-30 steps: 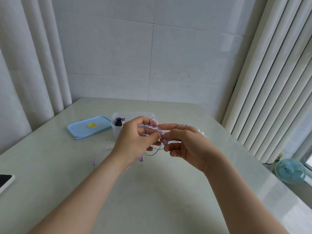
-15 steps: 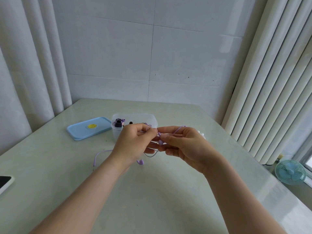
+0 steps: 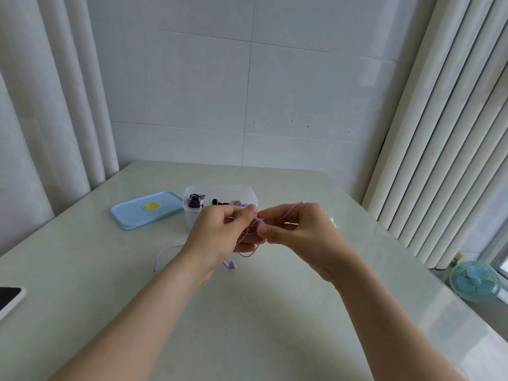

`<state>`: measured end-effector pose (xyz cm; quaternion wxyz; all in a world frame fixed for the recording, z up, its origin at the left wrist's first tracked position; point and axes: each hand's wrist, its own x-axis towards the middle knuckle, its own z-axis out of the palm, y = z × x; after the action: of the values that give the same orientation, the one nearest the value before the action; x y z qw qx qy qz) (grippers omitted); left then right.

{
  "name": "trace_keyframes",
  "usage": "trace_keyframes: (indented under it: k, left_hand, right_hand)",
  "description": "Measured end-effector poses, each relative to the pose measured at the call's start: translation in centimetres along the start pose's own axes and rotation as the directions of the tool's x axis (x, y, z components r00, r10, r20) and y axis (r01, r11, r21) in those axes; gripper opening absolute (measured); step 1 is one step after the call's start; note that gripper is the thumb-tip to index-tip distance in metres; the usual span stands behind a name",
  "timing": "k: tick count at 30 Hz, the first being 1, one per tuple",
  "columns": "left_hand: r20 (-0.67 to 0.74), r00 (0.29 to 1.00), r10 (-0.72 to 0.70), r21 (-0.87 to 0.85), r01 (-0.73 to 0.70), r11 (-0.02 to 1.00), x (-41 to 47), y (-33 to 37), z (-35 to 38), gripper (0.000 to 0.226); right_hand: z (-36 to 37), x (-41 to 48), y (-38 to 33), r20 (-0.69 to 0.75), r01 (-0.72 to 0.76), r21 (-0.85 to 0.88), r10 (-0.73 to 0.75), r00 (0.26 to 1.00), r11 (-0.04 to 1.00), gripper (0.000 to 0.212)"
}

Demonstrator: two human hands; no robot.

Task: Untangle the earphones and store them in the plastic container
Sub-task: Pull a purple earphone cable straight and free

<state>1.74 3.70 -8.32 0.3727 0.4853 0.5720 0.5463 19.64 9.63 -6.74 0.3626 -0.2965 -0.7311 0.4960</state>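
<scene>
The earphones (image 3: 231,265) are pale lilac throughout, cable, plug and bud alike. The plastic container (image 3: 253,198) is clear and colourless, and black and purple pieces (image 3: 194,202) show inside it. The lid (image 3: 129,217) is light blue, with a round yellow mark (image 3: 150,206) at its centre. The bench (image 3: 247,325) is glossy off-white with a faint green tinge and soft cloudy veining. The wall tiles (image 3: 178,86) are plain white, crossed by thin dark joints. The curtains (image 3: 445,133) are cream, in vertical folds. The fan (image 3: 474,281) is sky blue. The phone (image 3: 8,296) has a black face and a white edge.
</scene>
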Motion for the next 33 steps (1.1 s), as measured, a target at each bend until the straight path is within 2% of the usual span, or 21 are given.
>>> trace_keyframes:
  k: [2,4,7,11,13,16,22,26,31,33]
  left_hand:
    - [-0.012,1.0,0.008,-0.041,-0.009,0.999,0.0,0.1,0.1,0.035]
    - [-0.047,0.998,0.039,-0.094,-0.043,0.995,0.3,-0.1,0.2,0.035]
    - [-0.099,0.994,0.054,-0.118,-0.066,0.991,0.9,-0.6,-0.1,0.03]
    - [-0.048,0.999,0.002,-0.197,-0.011,0.98,1.1,-1.0,-0.3,0.026]
    - [-0.057,0.998,-0.011,-0.222,-0.002,0.975,1.2,-0.9,-0.1,0.025]
    - [-0.065,0.998,0.016,-0.166,-0.027,0.986,1.2,-0.8,-0.2,0.024]
    - [0.094,0.992,0.079,-0.029,-0.077,0.997,0.4,-0.3,-0.3,0.02]
    - [0.01,0.999,0.046,-0.034,-0.046,0.998,0.5,-0.6,0.0,0.023]
    - [-0.052,0.999,-0.007,-0.123,0.001,0.992,1.1,-0.8,-0.1,0.027]
    - [-0.103,0.993,-0.052,-0.185,0.032,0.982,1.4,-0.9,-0.2,0.026]
  right_hand:
    - [0.1,-0.1,0.0,-0.021,0.002,-0.011,-0.002,1.0,1.0,0.014]
    - [0.2,0.0,0.1,-0.099,0.015,-0.112,-0.027,0.995,0.994,0.007]
    - [0.5,0.4,0.4,-0.184,0.025,-0.216,-0.065,0.981,0.976,0.012]
    - [0.3,0.6,0.5,-0.272,0.036,-0.19,-0.088,0.958,0.981,0.017]
    - [0.0,0.5,0.3,-0.255,0.042,-0.167,-0.084,0.963,0.985,0.017]
    - [0.2,0.3,0.1,-0.166,0.07,-0.17,-0.098,0.981,0.983,0.015]
    - [0.3,0.3,0.2,-0.207,0.08,-0.192,-0.12,0.971,0.978,0.013]
    - [0.2,0.2,0.0,-0.183,0.035,-0.199,-0.072,0.98,0.979,0.012]
    - [0.4,0.3,0.5,-0.175,-0.062,-0.292,0.011,0.984,0.954,0.01]
    - [0.4,0.2,0.6,-0.153,-0.065,-0.275,0.023,0.988,0.959,0.01]
